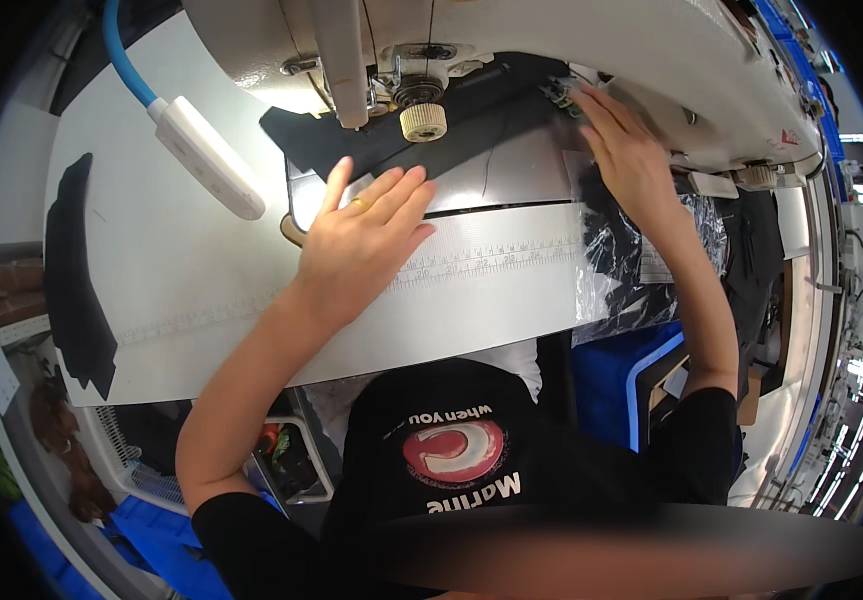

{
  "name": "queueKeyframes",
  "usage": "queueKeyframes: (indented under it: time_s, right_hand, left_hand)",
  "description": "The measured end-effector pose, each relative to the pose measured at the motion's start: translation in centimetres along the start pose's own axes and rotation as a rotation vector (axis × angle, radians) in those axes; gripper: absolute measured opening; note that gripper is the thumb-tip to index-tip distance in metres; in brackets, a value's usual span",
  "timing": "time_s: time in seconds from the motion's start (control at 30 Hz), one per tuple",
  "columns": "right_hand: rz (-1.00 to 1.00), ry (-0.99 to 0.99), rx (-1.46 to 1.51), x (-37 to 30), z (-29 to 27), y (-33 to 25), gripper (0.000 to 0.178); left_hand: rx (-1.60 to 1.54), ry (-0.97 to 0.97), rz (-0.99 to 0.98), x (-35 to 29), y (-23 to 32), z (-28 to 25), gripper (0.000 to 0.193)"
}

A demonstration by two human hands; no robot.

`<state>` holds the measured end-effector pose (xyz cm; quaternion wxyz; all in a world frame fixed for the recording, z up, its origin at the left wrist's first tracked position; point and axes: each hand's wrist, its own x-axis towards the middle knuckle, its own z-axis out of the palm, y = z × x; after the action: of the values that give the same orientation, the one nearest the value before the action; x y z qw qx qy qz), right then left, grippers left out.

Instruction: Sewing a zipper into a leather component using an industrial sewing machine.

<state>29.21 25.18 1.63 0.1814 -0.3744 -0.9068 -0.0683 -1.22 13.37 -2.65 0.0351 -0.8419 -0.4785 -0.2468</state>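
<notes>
A long strip of black fabric (471,130) lies slantwise under the sewing machine (551,35), across its metal bed plate (526,180). My left hand (361,235) rests flat at the fabric's near left edge, a ring on one finger and the fingers stretched out. Over at the strip's right end is my right hand (631,165), its fingers extended and slightly blurred. Its fingertips are beside a small metal part (556,93) near the machine. The needle area is partly hidden behind the machine's head and its cream knob (423,122).
Another black fabric piece (79,280) lies at the table's left edge. A white lamp (209,160) on a blue neck reaches over the white table (181,250), which carries a printed ruler. Clear plastic packaging (616,265) sits at right, above a blue bin (606,385).
</notes>
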Motion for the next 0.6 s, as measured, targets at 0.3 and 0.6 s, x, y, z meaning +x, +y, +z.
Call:
queueKeyframes:
  time_s: [0.3, 0.6]
  right_hand:
    - [0.373, -0.112, -0.207, 2.4, 2.5, 1.1, 0.041]
    - [0.145, -0.088, -0.325, 4.4, 1.4, 3.0, 0.045]
  left_hand:
    - [-0.166, -0.095, -0.103, -2.7, -1.4, -3.0, 0.03]
    - [-0.195, 0.053, -0.02, -3.1, -2.5, -3.0, 0.029]
